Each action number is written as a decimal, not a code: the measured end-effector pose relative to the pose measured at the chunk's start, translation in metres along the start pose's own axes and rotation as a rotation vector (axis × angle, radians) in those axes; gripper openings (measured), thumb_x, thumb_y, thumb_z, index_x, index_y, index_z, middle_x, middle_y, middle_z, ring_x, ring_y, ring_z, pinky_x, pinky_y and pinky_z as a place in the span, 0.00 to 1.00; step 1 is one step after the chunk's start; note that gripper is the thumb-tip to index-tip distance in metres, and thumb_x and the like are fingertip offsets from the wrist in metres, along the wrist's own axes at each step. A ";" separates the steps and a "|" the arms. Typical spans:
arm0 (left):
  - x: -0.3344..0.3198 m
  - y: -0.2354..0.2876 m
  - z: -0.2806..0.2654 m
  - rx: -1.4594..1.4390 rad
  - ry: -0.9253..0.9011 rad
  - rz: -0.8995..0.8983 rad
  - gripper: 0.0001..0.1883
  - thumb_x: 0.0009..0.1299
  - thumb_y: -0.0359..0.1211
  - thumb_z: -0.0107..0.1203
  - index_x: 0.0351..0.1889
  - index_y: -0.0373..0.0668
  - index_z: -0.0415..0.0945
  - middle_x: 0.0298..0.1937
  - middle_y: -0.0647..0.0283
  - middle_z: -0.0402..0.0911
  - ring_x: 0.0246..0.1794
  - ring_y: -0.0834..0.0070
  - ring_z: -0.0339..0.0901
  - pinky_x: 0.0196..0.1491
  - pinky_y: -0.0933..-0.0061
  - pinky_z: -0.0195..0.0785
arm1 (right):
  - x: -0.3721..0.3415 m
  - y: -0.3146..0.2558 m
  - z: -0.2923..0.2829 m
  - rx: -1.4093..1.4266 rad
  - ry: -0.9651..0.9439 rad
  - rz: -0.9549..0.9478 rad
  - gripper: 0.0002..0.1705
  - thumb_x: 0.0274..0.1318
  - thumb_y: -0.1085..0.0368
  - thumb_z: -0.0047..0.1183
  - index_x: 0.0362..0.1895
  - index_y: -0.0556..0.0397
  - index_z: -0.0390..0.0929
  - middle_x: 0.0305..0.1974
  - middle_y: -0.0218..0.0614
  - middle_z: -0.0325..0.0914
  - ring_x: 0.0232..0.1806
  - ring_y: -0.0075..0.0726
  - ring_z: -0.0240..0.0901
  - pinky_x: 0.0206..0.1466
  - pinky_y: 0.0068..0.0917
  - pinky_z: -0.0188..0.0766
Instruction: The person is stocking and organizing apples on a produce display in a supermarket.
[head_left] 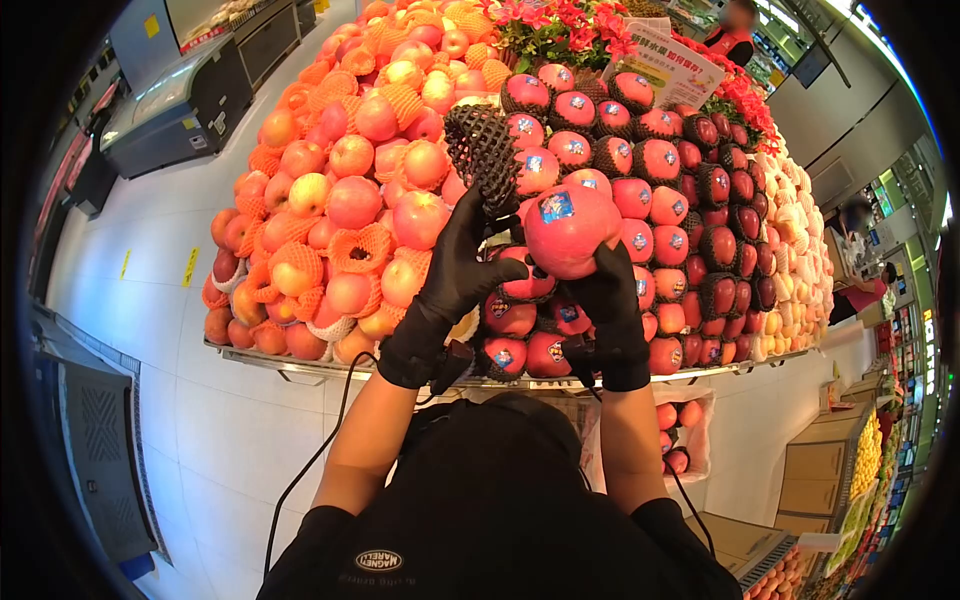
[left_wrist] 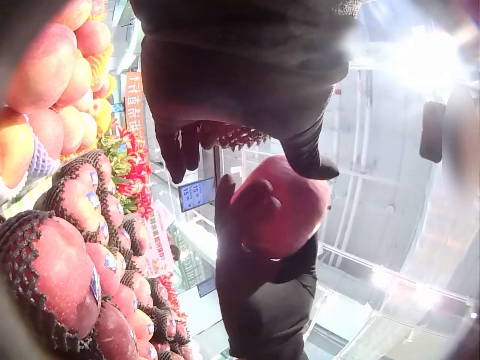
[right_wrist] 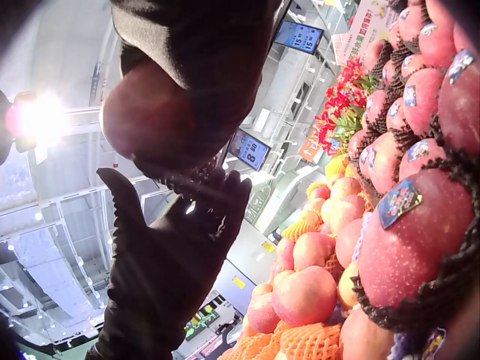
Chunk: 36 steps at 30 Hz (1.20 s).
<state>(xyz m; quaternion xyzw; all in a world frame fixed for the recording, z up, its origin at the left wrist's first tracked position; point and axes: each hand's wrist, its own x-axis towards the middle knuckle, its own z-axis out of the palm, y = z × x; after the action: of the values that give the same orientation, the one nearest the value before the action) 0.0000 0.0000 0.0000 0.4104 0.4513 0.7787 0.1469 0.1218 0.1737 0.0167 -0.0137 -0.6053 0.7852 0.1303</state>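
Observation:
My gloved right hand grips a large red apple with a blue sticker. A black foam net stands out beyond the fingers of my gloved left hand, which holds it just left of the apple. The left thumb is spread towards the apple. From the left wrist view, the apple sits in the right hand, below the left hand. In the right wrist view, the right hand covers part of the apple, above the left hand.
Orange-netted apples fill the display's left side. Black-netted apples stand in rows at the right, near red flowers and a sign. A crate of fruit lies below the display edge.

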 end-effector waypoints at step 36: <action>-0.003 0.024 -0.004 0.580 0.006 -0.004 0.35 0.65 0.36 0.62 0.68 0.37 0.59 0.61 0.48 0.69 0.58 0.57 0.72 0.58 0.61 0.68 | -0.010 0.008 -0.012 -0.020 0.273 0.060 0.33 0.53 0.59 0.60 0.59 0.64 0.65 0.52 0.45 0.74 0.52 0.38 0.75 0.51 0.33 0.77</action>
<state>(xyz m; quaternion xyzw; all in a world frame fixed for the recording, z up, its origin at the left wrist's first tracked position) 0.0022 -0.0171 0.0173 0.4319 0.6565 0.6180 0.0234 0.1321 0.1808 0.0046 -0.1399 -0.5889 0.7735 0.1880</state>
